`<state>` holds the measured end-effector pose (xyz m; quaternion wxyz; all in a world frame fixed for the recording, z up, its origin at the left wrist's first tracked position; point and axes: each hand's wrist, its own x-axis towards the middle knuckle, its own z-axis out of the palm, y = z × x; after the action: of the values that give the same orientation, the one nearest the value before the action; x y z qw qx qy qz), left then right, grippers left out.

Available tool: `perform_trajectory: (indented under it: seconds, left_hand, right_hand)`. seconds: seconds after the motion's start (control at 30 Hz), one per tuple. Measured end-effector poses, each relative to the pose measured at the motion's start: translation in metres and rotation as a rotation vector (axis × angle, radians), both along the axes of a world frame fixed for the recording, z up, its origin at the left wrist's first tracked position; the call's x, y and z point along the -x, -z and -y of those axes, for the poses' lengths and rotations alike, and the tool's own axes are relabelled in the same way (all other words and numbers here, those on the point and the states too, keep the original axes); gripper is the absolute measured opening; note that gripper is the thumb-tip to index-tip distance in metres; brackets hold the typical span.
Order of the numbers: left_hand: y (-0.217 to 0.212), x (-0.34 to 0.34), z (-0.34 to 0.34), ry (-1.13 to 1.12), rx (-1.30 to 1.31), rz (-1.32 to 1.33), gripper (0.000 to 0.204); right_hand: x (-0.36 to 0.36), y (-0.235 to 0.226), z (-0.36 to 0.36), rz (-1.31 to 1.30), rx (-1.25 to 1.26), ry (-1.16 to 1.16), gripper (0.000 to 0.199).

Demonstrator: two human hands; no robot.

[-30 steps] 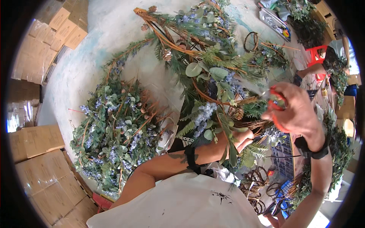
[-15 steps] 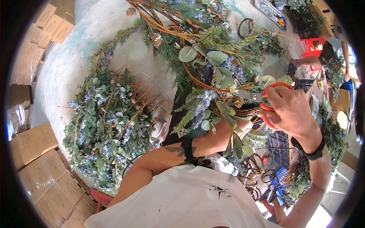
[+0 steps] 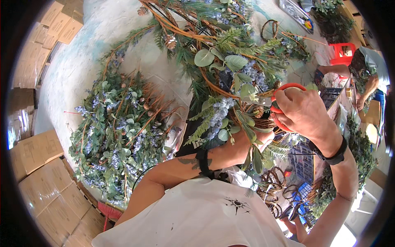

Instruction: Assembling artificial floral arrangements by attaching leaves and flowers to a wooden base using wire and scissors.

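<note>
Knuckles up, the right hand [image 3: 306, 109] clamps its grip on red-handled scissors [image 3: 289, 86], blades leftward; the left hand [image 3: 235, 150] clasps the wreath [image 3: 216, 85]. Pale floor [image 3: 61, 96] borders boxes [image 3: 39, 154].

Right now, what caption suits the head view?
Red-handled scissors in the right hand, leafy greenery in the left hand.

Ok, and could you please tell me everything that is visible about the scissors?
The scissors have red, smooth, plastic-looking loop handles and silvery, metal-looking blades. The right hand grips them, its fingers wrapped around the handles and partly hiding them. The handle loops stand apart, but the blade tips are lost among leaves, so how far the blades open is unclear. They point toward the person's left, into the greenery, just above a pine cone; whether they touch a stem cannot be told.
</note>
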<state>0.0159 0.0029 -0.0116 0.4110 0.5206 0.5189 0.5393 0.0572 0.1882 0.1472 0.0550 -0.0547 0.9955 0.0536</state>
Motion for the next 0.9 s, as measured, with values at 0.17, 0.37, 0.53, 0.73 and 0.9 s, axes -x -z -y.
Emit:
perform_trajectory:
  seconds: [0.17, 0.37, 0.53, 0.73, 0.9]
  left_hand:
    - [0.018, -0.011, -0.007, -0.308, -0.303, -0.32, 0.023]
    - [-0.029, 0.006, -0.006, 0.114, 0.37, 1.034, 0.028]
    - [0.013, -0.002, 0.011, 0.067, 0.144, 1.183, 0.025]
    - [0.02, -0.009, -0.002, 0.038, 0.117, 1.191, 0.026]
    - [0.02, -0.013, 0.0, 0.102, 0.103, 1.205, 0.027]
  right_hand:
    - [-0.001, 0.004, -0.003, 0.013, 0.036, 0.015, 0.033]
    - [-0.006, 0.002, -0.002, -0.039, -0.01, -0.024, 0.032]
    - [-0.012, -0.032, -0.001, -0.106, 0.102, 0.084, 0.037]
    - [0.057, -0.066, 0.02, -0.282, 0.417, 0.306, 0.043]
    - [0.107, -0.053, -0.006, -0.1, 0.159, 0.315, 0.043]
